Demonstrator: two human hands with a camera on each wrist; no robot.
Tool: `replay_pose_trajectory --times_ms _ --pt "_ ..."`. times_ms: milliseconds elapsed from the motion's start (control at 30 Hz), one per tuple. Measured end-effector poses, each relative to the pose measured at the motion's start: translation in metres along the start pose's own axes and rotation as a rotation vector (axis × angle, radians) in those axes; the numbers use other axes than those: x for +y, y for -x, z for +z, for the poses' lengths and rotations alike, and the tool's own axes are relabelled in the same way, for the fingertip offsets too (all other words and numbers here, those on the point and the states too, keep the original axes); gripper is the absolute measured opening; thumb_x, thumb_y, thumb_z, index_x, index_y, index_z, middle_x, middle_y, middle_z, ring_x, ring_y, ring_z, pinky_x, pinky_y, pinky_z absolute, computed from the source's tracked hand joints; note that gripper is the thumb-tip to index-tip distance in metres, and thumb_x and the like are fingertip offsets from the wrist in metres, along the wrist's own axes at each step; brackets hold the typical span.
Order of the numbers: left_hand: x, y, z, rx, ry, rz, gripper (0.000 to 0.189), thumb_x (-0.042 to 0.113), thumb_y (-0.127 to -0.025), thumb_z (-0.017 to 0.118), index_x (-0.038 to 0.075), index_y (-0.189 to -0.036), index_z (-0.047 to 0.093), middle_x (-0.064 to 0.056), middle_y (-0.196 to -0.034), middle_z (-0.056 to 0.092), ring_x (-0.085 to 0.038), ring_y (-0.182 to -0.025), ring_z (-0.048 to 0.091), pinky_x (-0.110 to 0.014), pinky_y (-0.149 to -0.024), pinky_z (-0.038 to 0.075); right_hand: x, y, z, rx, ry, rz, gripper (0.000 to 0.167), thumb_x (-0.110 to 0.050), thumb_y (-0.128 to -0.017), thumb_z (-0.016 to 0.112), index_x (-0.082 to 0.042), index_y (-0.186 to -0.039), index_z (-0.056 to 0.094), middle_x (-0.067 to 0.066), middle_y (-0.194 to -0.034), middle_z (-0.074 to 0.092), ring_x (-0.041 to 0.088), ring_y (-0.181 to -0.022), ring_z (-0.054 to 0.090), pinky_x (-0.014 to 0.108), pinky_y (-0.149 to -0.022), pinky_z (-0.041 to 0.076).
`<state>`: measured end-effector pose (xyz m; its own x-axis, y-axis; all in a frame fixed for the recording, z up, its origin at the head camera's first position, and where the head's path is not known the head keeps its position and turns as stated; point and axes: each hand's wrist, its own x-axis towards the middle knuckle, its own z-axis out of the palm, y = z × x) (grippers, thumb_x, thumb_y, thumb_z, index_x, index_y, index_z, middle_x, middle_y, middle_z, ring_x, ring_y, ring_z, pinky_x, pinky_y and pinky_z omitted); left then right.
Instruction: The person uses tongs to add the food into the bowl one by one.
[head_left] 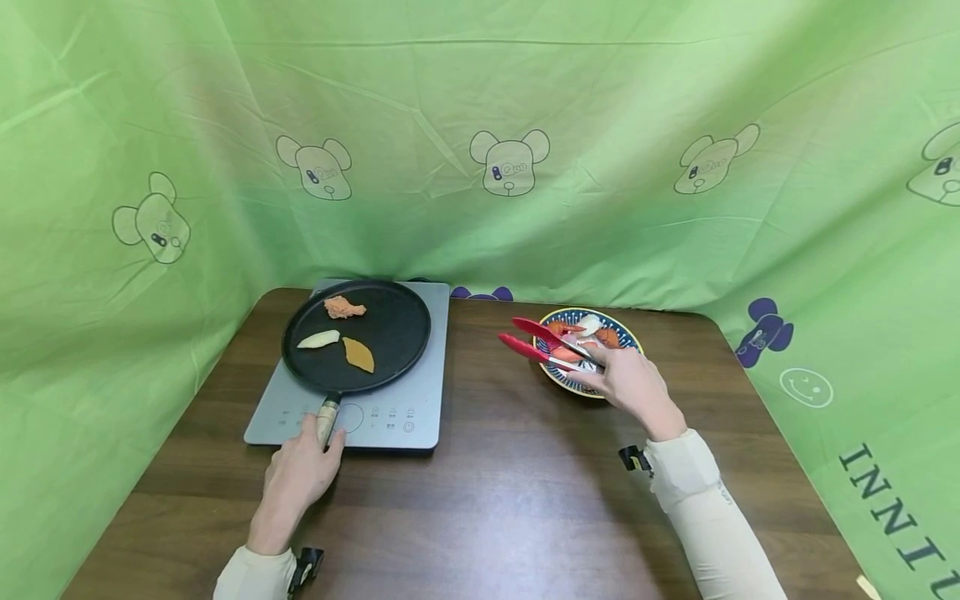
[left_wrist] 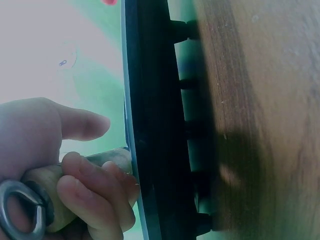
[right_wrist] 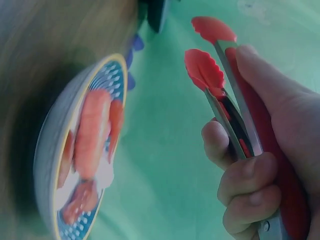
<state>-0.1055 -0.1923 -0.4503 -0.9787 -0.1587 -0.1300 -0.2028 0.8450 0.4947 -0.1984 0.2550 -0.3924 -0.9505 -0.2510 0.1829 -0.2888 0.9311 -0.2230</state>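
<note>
My left hand (head_left: pixel 298 473) grips the wooden handle (head_left: pixel 327 419) of a round black frying pan (head_left: pixel 397 333). In the pan lie a pinkish-orange drumstick-like piece (head_left: pixel 344 307), a pale elongated slice (head_left: pixel 318 339) and a brown leaf-shaped piece (head_left: pixel 358 354), all apart. My right hand (head_left: pixel 633 385) holds red-tipped tongs (head_left: pixel 525 347) above a blue-patterned bowl (head_left: pixel 573 311). The tongs' tips are spread, with nothing between them in the right wrist view. That view also shows a sausage-like piece (right_wrist: pixel 92 135), a reddish-brown piece (right_wrist: pixel 81 201) and white pieces in the bowl.
Under the pan is a grey induction cooker (head_left: pixel 432 375) with printed controls along its front. Both cooker and bowl stand toward the back of a brown wooden table (head_left: pixel 480 492). Green cloth (head_left: pixel 420 100) with cartoon bear heads hangs behind and at the sides.
</note>
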Motion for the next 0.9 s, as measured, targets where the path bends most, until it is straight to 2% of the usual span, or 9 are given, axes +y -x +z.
replay_pose_trajectory --times_ms 233,333,533,633,767,900 --pt "0.0 0.0 0.0 0.002 -0.002 0.008 0.058 0.042 -0.095 0.046 -0.007 -0.124 0.033 -0.017 -0.072 0.05 -0.028 -0.054 0.047 -0.04 -0.047 0.036 0.021 0.007 -0.002 -0.032 0.011 0.048 0.074 -0.06 -0.075 0.069 -0.013 -0.13 0.059 0.007 -0.058 0.053 0.025 -0.062 0.055 0.044 -0.052 0.043" --pt "0.0 0.0 0.0 0.002 -0.004 0.007 0.059 0.042 -0.095 0.046 -0.007 -0.125 0.032 -0.017 -0.072 0.05 -0.028 -0.054 0.047 -0.04 -0.046 0.036 0.03 0.01 -0.003 -0.018 0.022 0.061 0.077 -0.065 -0.072 0.069 -0.013 -0.129 0.06 0.014 -0.068 0.061 0.031 -0.068 0.061 0.046 -0.054 0.043" --pt "-0.001 0.0 0.001 0.003 -0.007 0.006 0.059 0.042 -0.095 0.046 -0.007 -0.126 0.032 -0.017 -0.072 0.05 -0.028 -0.053 0.047 -0.04 -0.046 0.035 0.047 0.013 -0.011 -0.03 0.082 0.075 0.083 -0.073 -0.071 0.061 -0.013 -0.128 0.06 0.026 -0.085 0.064 0.04 -0.073 0.062 0.05 -0.055 0.044" --pt "-0.001 0.0 0.001 -0.001 -0.009 0.004 0.059 0.042 -0.095 0.046 -0.007 -0.125 0.032 -0.017 -0.072 0.05 -0.028 -0.053 0.047 -0.039 -0.046 0.035 0.057 0.013 -0.015 -0.046 0.098 0.074 0.079 -0.069 -0.073 0.063 -0.011 -0.126 0.062 0.03 -0.103 0.062 0.047 -0.078 0.061 0.053 -0.056 0.044" --pt "-0.001 0.0 0.0 -0.005 -0.007 0.002 0.06 0.042 -0.095 0.046 -0.007 -0.126 0.032 -0.018 -0.073 0.05 -0.028 -0.054 0.047 -0.039 -0.047 0.035 0.07 0.012 -0.018 -0.086 0.112 0.089 0.077 -0.065 -0.075 0.065 -0.009 -0.127 0.06 0.031 -0.107 0.06 0.048 -0.08 0.061 0.053 -0.056 0.044" --pt "0.0 0.0 0.0 -0.005 -0.009 0.001 0.062 0.043 -0.095 0.046 -0.008 -0.128 0.032 -0.02 -0.076 0.052 -0.029 -0.055 0.048 -0.041 -0.048 0.037 0.08 0.012 -0.02 -0.118 0.101 0.094 0.083 -0.07 -0.075 0.06 -0.007 -0.13 0.057 0.031 -0.112 0.058 0.049 -0.086 0.059 0.054 -0.06 0.044"
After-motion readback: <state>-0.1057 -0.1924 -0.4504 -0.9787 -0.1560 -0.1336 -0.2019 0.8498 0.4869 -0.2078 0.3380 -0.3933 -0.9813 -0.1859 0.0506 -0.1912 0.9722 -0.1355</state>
